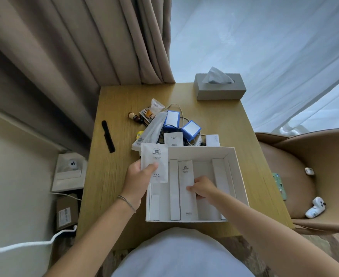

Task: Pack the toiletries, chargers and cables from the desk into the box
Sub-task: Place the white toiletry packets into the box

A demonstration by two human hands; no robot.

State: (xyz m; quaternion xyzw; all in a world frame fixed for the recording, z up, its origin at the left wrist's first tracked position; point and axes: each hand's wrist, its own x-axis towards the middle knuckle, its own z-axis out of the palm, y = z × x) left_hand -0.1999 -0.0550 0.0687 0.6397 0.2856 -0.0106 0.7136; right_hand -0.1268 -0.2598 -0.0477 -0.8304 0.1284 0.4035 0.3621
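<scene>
A: Status of hands?
B: Left hand (137, 176) pinches vanity packet (154, 164) above box (238, 176), staged for insertion. Right hand (203, 188) fingers curl on long packet (186, 188), seating it flat.
A: Remaining items?
B: Chargers (191, 129), cables: desk (224, 120), 12 o'clock of box.

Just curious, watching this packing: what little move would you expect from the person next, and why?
Probably lowering the vanity kit packet, gripped by the left hand above the white box, into the free slot at its left side. The right hand is already settling a long packet beside it.
</scene>
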